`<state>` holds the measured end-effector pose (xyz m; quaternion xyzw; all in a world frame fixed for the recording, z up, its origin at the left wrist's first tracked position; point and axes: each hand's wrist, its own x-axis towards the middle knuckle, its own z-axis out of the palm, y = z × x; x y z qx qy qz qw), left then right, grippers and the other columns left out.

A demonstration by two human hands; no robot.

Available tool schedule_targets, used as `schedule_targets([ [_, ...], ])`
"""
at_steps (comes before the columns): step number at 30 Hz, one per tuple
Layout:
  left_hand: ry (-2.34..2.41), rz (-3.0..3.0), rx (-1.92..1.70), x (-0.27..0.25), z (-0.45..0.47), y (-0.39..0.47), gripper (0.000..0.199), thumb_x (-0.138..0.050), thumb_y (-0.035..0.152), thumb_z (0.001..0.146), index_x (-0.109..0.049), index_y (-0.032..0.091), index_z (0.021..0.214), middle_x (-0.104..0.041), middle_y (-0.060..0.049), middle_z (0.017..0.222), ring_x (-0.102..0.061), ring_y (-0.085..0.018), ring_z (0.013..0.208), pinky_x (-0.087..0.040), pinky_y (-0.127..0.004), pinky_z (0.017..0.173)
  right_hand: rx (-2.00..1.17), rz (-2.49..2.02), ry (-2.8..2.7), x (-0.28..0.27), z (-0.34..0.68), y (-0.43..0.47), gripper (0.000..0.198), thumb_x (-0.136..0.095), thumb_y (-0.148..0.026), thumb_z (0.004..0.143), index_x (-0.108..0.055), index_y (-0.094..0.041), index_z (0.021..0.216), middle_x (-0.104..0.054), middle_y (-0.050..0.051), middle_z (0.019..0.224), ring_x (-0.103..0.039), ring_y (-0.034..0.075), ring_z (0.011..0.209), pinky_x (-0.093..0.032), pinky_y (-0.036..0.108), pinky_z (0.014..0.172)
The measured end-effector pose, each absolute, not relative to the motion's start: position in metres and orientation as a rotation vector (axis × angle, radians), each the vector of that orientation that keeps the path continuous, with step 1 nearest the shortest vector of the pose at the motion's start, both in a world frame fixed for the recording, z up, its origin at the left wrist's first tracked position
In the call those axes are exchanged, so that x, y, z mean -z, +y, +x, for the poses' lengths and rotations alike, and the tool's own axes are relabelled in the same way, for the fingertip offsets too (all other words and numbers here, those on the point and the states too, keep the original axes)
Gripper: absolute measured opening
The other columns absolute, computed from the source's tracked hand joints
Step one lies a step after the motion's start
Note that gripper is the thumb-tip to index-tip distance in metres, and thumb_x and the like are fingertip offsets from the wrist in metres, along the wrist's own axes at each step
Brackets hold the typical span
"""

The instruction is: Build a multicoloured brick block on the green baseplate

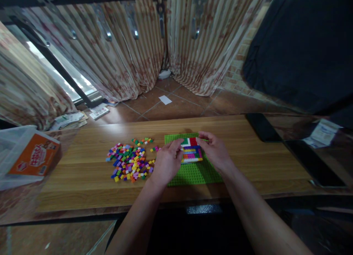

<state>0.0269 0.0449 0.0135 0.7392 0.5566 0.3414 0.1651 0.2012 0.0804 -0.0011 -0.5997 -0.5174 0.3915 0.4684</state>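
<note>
A green studded baseplate (190, 175) lies on the wooden board, with a multicoloured build of toy bricks (191, 155) on its upper part. A row of green, white and red bricks (193, 141) runs along the far side of the build. My left hand (168, 161) is closed at the left side, its fingertips on the green end of this row. At the red end, my right hand (215, 151) has its thumb and fingers pressed against the bricks. The palms hide parts of the baseplate. Left of my left hand spreads a pile of loose small bricks (129, 163).
A clear plastic box with an orange label (33, 155) stands at the far left. Two dark phone-like slabs (263, 127) lie at the right end of the wooden board (91, 189). Metal hooks hang overhead before striped curtains (124, 64). Papers (165, 99) lie on the tiled floor.
</note>
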Motion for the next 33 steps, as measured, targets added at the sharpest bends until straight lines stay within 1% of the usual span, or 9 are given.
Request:
schedule_targets([
  [4,1.573,2.131,-0.953,-0.012,0.029,0.047,0.035,-0.056,0.014,0.086,-0.06,0.023,0.12,-0.071,-0.003,0.098,-0.067,-0.015,0.086,-0.055,-0.031,0.086,-0.963,-1.463,-1.291,0.001,0.202,0.08,0.04,-0.062,-0.041,0.075,-0.067,-0.02,0.109,-0.069,0.01,0.108,-0.066,0.022,0.092,-0.052,0.038,0.084],
  [8,1.573,2.137,-0.953,-0.014,0.032,0.048,0.038,-0.055,0.011,0.085,-0.059,0.021,0.121,-0.07,-0.004,0.1,-0.066,-0.014,0.087,-0.055,-0.03,0.086,-0.973,-1.482,-1.287,-0.001,0.201,0.08,0.039,-0.063,-0.04,0.075,-0.068,-0.019,0.107,-0.069,0.011,0.108,-0.066,0.023,0.091,-0.052,0.04,0.084],
  [14,1.588,2.136,-0.972,-0.014,0.032,0.05,0.038,-0.055,0.012,0.085,-0.057,0.019,0.122,-0.067,-0.007,0.106,-0.066,-0.015,0.086,-0.056,-0.031,0.083,-0.992,-1.464,-1.278,-0.001,0.201,0.079,0.039,-0.063,-0.04,0.074,-0.068,-0.018,0.107,-0.069,0.012,0.108,-0.066,0.024,0.092,-0.052,0.041,0.085],
  [18,1.609,2.136,-0.97,-0.015,0.032,0.048,0.037,-0.054,0.012,0.085,-0.056,0.019,0.122,-0.067,-0.007,0.107,-0.066,-0.015,0.085,-0.056,-0.032,0.083,-0.987,-1.465,-1.287,0.001,0.198,0.078,0.045,-0.064,-0.042,0.074,-0.064,-0.019,0.113,-0.067,0.012,0.113,-0.065,0.024,0.096,-0.052,0.042,0.086],
  [24,1.66,2.141,-0.971,-0.015,0.036,0.046,0.037,-0.052,0.011,0.085,-0.055,0.018,0.122,-0.067,-0.009,0.107,-0.066,-0.017,0.089,-0.055,-0.033,0.083,-0.907,-1.509,-1.406,0.002,0.183,0.073,0.061,-0.066,-0.041,0.072,-0.055,-0.018,0.127,-0.063,0.015,0.119,-0.061,0.027,0.106,-0.046,0.046,0.096],
  [29,1.73,2.069,-0.965,-0.015,0.04,0.046,0.038,-0.051,0.013,0.086,-0.053,0.019,0.124,-0.067,-0.009,0.109,-0.066,-0.019,0.093,-0.055,-0.032,0.081,-0.793,-1.523,-1.449,0.004,0.173,0.069,0.064,-0.066,-0.041,0.072,-0.051,-0.021,0.131,-0.062,0.013,0.122,-0.058,0.029,0.112,-0.041,0.049,0.1],
  [33,1.758,2.027,-0.947,-0.017,0.041,0.045,0.04,-0.049,0.012,0.087,-0.052,0.018,0.126,-0.067,-0.01,0.11,-0.066,-0.02,0.093,-0.055,-0.033,0.083,-0.763,-1.575,-1.45,0.003,0.168,0.067,0.065,-0.066,-0.04,0.072,-0.052,-0.02,0.132,-0.061,0.014,0.124,-0.056,0.031,0.116,-0.04,0.051,0.101],
])
